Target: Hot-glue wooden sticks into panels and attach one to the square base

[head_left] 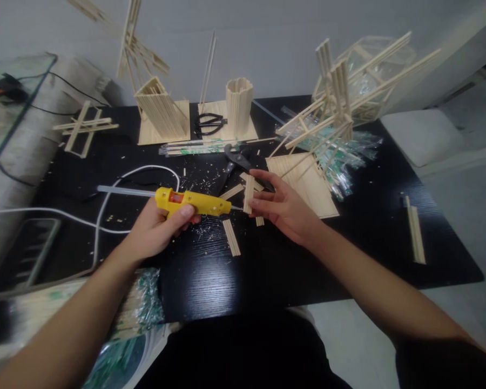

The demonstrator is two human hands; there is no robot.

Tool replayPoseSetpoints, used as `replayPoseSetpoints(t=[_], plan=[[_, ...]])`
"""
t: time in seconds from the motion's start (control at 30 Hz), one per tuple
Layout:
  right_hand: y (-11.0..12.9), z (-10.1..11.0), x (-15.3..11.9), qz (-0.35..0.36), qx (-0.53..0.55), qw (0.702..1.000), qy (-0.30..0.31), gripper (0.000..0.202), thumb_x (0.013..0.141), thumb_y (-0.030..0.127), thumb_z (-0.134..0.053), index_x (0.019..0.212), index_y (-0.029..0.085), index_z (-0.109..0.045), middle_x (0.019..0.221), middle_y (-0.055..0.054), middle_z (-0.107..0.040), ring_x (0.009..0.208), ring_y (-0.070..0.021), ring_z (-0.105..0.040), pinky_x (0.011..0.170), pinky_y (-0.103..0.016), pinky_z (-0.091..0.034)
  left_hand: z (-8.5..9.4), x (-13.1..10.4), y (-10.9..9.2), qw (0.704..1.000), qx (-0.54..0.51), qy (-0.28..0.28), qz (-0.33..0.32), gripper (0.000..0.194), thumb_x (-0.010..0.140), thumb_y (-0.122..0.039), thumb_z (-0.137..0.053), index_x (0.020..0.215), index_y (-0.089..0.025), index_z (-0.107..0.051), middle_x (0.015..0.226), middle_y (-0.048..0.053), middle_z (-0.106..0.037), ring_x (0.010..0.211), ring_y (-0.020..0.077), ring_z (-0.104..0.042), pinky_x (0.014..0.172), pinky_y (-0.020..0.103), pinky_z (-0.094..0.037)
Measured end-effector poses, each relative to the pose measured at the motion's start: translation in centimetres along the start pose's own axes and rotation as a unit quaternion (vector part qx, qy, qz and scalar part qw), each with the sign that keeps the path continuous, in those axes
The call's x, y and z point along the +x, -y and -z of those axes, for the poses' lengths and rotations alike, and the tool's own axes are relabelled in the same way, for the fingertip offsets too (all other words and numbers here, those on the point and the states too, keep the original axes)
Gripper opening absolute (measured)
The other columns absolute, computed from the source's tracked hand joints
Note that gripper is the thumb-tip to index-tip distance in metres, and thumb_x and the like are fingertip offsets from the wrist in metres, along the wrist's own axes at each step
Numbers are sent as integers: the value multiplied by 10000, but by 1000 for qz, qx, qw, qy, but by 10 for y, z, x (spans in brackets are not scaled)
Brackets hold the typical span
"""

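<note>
My left hand (162,224) is wrapped round a yellow glue gun (204,203), which has a pale glue stick out of its back end. The gun's nozzle points right and meets the edge of a small panel of joined wooden sticks (249,193). That panel stands upright between the fingers and thumb of my right hand (283,208). Just below, a short strip of sticks (231,237) lies on the black table (210,292). More short wooden pieces lie behind the held panel, next to dark-handled pliers (238,158).
Behind stand a square stick tower (162,113), a round stick tower (240,105) and a tall stick frame (336,102). Black scissors (209,124) and plastic-wrapped sticks (202,147) lie before them. A white cord (101,213) loops at left. Sticks (416,232) lie at right.
</note>
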State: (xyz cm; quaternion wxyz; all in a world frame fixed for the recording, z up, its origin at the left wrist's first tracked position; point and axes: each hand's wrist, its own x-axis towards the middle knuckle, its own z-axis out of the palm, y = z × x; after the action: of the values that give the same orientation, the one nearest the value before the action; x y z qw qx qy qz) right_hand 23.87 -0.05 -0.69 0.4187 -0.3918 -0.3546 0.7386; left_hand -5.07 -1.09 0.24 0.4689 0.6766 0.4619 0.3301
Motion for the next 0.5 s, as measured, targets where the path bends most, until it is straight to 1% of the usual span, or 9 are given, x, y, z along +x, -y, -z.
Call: replayPoseSetpoints(t=[0.17, 0.33, 0.5], plan=[[-2, 1, 1, 5, -17, 1000, 5, 591, 735, 250, -910, 1234, 302, -598, 854, 58, -710, 788, -159, -739, 843, -371, -668, 0, 0, -1, 1000, 7, 1, 6, 512, 956, -641, -611, 774, -181, -741, 608, 41, -648, 469, 122, -547, 411, 230, -424], [0, -1, 0, 4, 13, 1000, 7, 575, 730, 206, -909, 1225, 301, -634, 839, 61, -725, 782, -139, -739, 833, -329, -664, 1, -1, -2, 1000, 10, 5, 16, 492, 970, -615, -610, 785, -175, -729, 652, 47, -667, 524, 135, -559, 446, 248, -422], [1, -1, 0, 6, 4, 1000, 3, 599, 721, 212, -917, 1246, 305, -644, 839, 69, -701, 794, -141, -730, 856, -350, -667, 1, -2, -1, 1000, 9, 12, 4, 526, 980, -625, -599, 785, -150, -717, 613, 34, -629, 501, 109, -525, 442, 234, -389]])
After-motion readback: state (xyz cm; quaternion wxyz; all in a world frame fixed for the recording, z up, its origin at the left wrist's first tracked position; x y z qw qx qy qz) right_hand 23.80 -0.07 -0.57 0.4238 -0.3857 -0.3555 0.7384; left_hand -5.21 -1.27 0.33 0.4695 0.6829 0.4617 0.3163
